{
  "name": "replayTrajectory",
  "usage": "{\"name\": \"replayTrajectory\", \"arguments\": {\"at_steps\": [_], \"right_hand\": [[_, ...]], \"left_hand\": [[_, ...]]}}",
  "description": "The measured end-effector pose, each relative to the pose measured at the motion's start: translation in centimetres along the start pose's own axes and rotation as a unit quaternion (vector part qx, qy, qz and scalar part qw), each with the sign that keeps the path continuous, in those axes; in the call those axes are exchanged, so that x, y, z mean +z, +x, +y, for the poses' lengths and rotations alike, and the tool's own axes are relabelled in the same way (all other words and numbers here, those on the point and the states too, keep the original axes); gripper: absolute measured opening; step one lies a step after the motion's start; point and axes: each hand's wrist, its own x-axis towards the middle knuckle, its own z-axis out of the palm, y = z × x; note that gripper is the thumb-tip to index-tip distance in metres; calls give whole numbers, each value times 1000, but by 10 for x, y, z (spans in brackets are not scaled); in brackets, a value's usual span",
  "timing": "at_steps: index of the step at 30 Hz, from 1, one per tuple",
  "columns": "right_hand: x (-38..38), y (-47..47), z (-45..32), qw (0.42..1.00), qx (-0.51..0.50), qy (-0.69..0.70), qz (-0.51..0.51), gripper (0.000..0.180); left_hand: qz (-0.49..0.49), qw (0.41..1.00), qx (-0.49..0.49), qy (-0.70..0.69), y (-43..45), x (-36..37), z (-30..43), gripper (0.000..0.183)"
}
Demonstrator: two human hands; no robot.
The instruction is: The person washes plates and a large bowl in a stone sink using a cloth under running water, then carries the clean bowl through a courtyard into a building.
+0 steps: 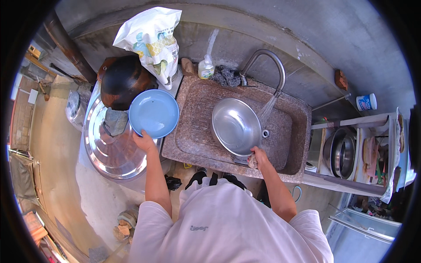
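Note:
My left hand (144, 140) grips the near rim of a shallow light-blue dish (154, 113), its inside facing up. The dish is at the left of the speckled stone sink (194, 134), in front of a stone (115, 121) on a round metal lid (131, 161). My right hand (260, 157) is at the near rim of a stainless steel basin (235, 128), with a crumpled cloth (252, 161) under its fingers. The basin tilts inside the sink. Water (267, 110) runs from the curved faucet (283, 72) past the basin's right side, near the drain (265, 133).
Behind the sink stand a pump bottle (206, 69), a dark mesh scourer (227, 77) and a brown stone (187, 66). A white plastic bag (158, 46) leans by a blackened round pot (121, 82) at left. At right, a rack (348, 184) holds metal bowls (343, 153).

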Motion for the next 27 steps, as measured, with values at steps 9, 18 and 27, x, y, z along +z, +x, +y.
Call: {"name": "replayTrajectory", "arguments": {"at_steps": [9, 18, 27], "right_hand": [[-12, 4, -6, 977, -70, 164, 121, 18], [-45, -1, -12, 959, -131, 161, 192, 20], [-92, -8, -5, 975, -153, 49, 154, 21]], "left_hand": [[-92, 993, -34, -60, 12, 5, -26, 36], [88, 972, 115, 183, 0, -7, 14, 47], [-284, 936, 195, -72, -91, 74, 122, 35]]}}
